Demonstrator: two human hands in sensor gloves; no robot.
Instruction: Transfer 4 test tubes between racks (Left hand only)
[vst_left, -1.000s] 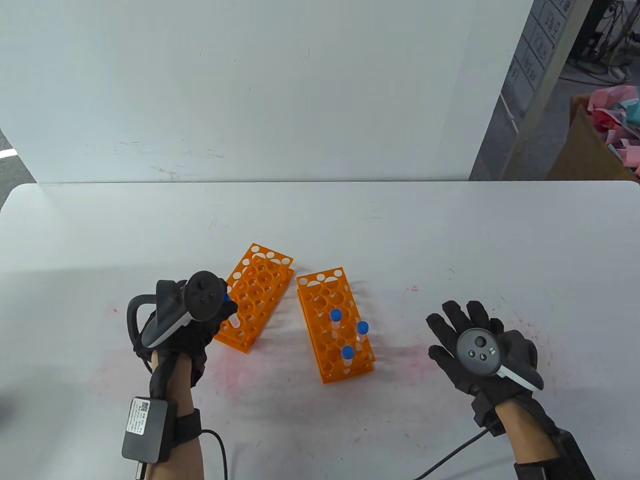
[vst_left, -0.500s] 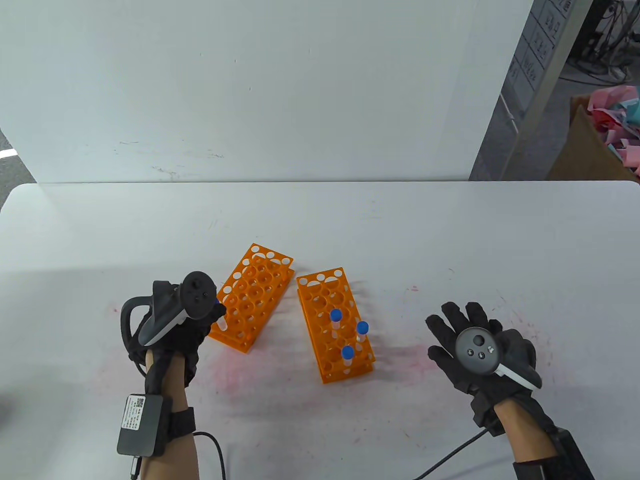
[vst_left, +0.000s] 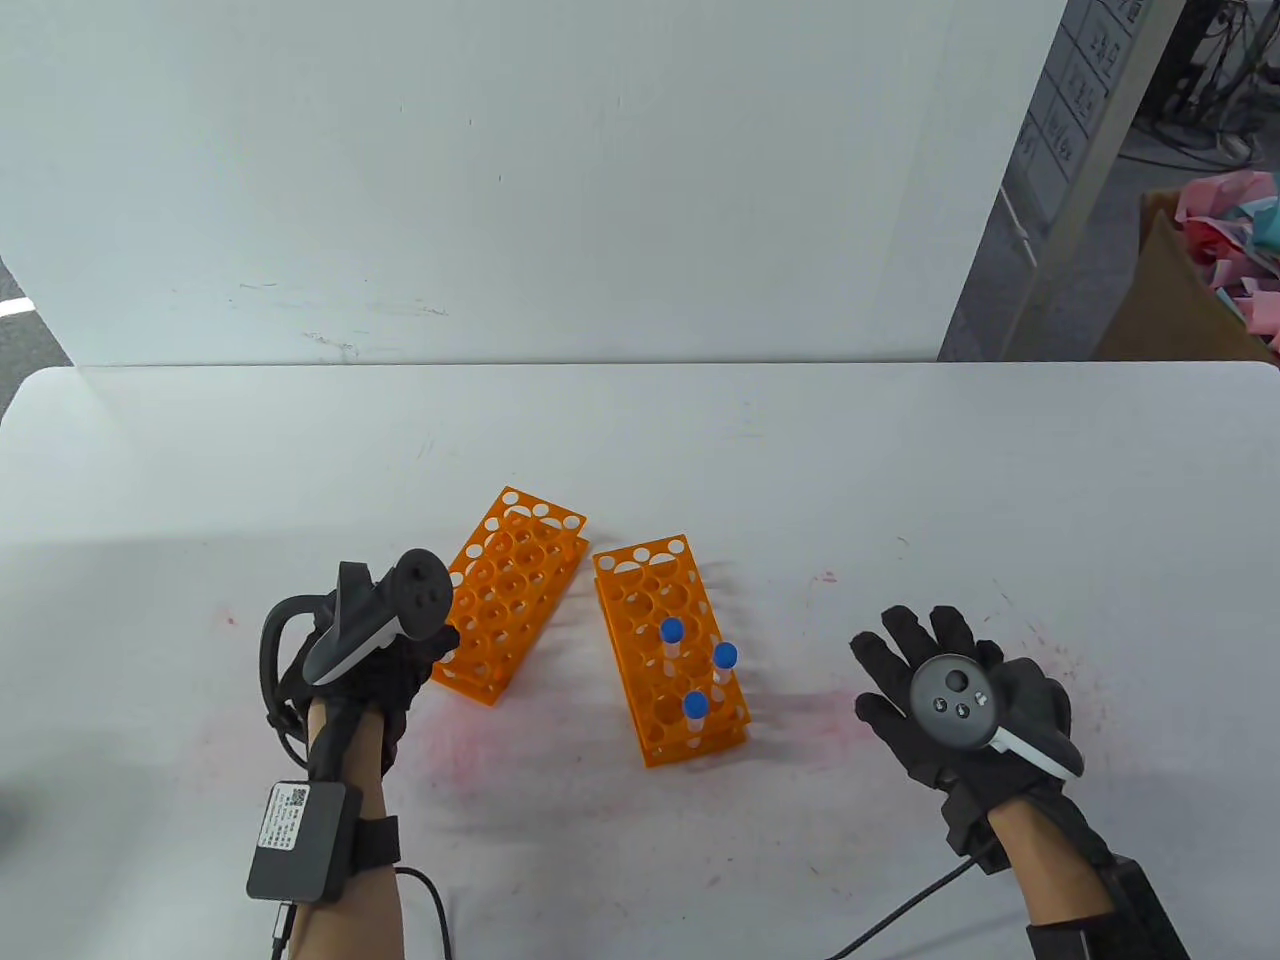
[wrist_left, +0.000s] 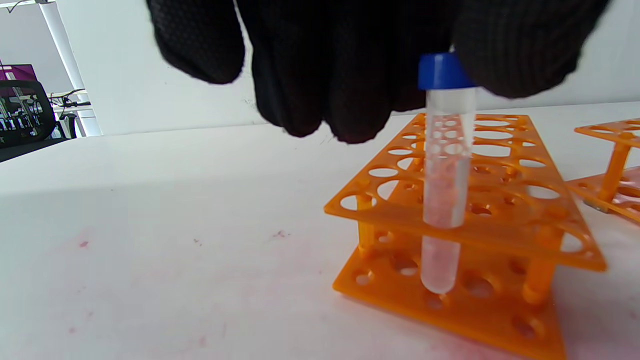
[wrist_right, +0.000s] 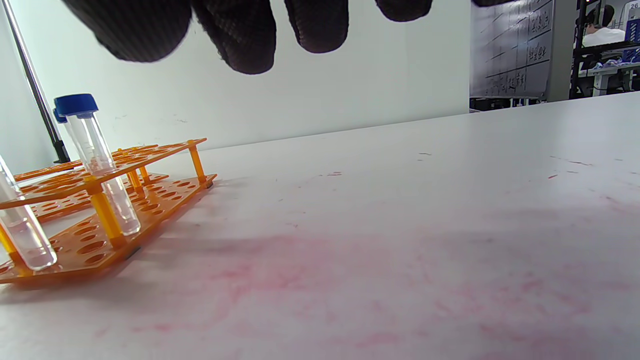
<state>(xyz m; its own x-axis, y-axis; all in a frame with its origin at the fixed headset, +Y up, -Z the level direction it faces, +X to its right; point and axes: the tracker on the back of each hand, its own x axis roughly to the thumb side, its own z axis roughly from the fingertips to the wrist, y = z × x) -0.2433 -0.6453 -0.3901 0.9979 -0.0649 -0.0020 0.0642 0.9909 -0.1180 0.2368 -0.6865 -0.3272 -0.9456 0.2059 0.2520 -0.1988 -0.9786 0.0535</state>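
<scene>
Two orange racks lie mid-table: the left rack (vst_left: 510, 590) and the right rack (vst_left: 665, 645). Three blue-capped tubes stand in the right rack, one of them the nearest tube (vst_left: 694, 712). My left hand (vst_left: 385, 665) is at the left rack's near corner. In the left wrist view its fingers (wrist_left: 505, 55) hold the blue cap of a clear tube (wrist_left: 445, 170), which stands upright through a hole in the near edge of the left rack (wrist_left: 500, 220). My right hand (vst_left: 950, 690) rests flat and spread on the table, right of the racks, holding nothing.
A white board stands behind the table. Pink stains mark the table surface (vst_left: 480, 740) near the racks. A cable runs from each wrist toward the near edge. A cardboard box (vst_left: 1180, 290) sits off the table at far right.
My left hand moved with the tube from beside the left rack's near corner onto it, and the tube now stands upright in a hole. My right hand has not moved.
</scene>
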